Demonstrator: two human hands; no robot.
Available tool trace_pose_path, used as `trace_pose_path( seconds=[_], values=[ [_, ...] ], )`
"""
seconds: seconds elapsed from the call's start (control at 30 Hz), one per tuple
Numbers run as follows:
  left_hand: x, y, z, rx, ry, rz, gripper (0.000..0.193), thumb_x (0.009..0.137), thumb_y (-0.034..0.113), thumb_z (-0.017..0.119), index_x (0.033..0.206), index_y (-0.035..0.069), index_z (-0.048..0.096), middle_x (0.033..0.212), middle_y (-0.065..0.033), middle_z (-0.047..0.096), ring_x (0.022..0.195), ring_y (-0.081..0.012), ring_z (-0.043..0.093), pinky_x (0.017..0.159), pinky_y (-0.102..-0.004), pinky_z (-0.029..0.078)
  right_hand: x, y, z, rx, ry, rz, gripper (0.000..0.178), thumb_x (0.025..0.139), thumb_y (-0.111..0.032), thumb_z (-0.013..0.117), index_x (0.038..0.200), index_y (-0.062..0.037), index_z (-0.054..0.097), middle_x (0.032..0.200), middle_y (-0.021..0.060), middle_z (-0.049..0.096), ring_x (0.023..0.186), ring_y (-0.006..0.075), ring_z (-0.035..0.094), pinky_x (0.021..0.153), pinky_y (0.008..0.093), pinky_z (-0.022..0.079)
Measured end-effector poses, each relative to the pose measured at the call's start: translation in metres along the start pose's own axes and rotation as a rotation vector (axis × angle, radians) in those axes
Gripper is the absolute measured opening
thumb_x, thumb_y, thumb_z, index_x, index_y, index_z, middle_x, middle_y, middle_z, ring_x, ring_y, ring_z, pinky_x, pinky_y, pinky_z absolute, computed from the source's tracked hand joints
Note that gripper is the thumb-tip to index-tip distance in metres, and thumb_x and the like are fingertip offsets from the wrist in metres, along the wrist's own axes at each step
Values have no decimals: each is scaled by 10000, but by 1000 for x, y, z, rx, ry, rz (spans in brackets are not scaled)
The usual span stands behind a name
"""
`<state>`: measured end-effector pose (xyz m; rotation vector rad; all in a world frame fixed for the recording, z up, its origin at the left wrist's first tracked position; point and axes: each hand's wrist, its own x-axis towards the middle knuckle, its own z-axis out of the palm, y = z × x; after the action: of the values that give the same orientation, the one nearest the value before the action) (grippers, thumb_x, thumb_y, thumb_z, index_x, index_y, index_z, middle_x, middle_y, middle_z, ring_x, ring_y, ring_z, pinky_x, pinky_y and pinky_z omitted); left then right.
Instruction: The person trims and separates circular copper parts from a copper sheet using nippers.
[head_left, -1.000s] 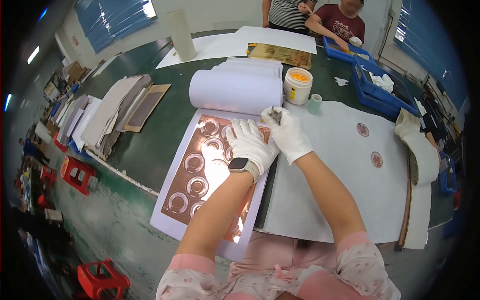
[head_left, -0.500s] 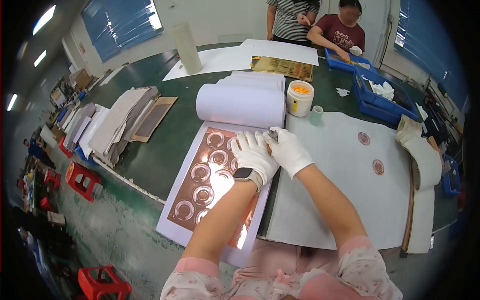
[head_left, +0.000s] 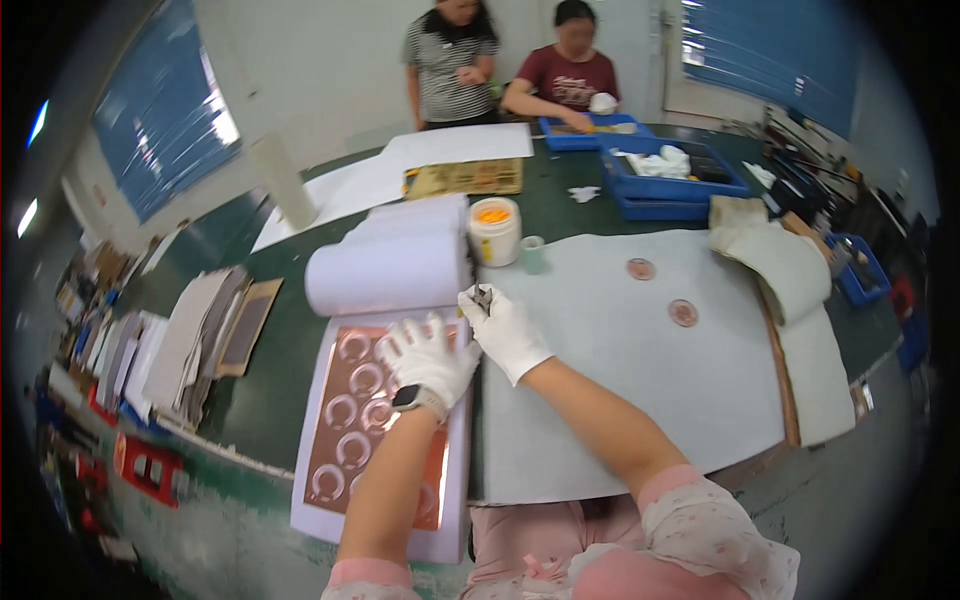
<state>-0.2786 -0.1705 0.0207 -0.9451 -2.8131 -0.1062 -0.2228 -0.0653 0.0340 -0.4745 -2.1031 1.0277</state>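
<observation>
My left hand [head_left: 428, 362], in a white glove and with a watch at the wrist, lies with spread fingers on a shiny copper-coloured sheet [head_left: 332, 412]. Raised rings cover that sheet in rows, and white paper [head_left: 308, 512] lies under it. Just right of the sheet's upper corner, my gloved right hand [head_left: 510, 335] closes around a small grey pliers-like tool [head_left: 482, 297]. Its jaws point away from me; the fingers hide its handles. Curled-back white sheets [head_left: 385, 275] rest beyond both hands.
A white tub [head_left: 495, 245] of orange pieces and a pale green cup [head_left: 533, 258] stand ahead. Two round copper-coloured discs [head_left: 683, 313] lie on the grey-white sheet [head_left: 610, 400] at right. Blue trays [head_left: 670, 208] sit farther off, near two people. Stacked boards [head_left: 195, 345] lie left.
The view has swung right, shifting the scene leftward. My right hand, with the tool, has drawn away from my left hand, whose fingers are now more widely spread on the sheet.
</observation>
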Motion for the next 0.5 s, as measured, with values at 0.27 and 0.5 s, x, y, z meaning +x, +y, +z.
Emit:
trace_pose_path(
  seconds=[0.27, 0.5],
  values=[
    [1, 1, -17, 128, -129, -28, 782, 782, 673, 333, 1333, 117, 324, 1323, -247, 323, 1235, -407, 271, 1002, -503, 197, -27, 79, -117, 734, 14, 661, 198, 809, -256, 577, 815, -59, 562, 705, 45, 604, 458, 100, 440, 381, 247, 350],
    [-33, 152, -75, -271, 356, 1033, 494, 769, 271, 626, 1150, -10, 488, 1081, -207, 551, 979, -332, 543, 824, -376, 444, -83, 151, -217, 1235, -111, 720, 217, 791, -329, 626, 768, -122, 562, 661, 1, 589, 472, 45, 382, 381, 214, 271]
  ],
)
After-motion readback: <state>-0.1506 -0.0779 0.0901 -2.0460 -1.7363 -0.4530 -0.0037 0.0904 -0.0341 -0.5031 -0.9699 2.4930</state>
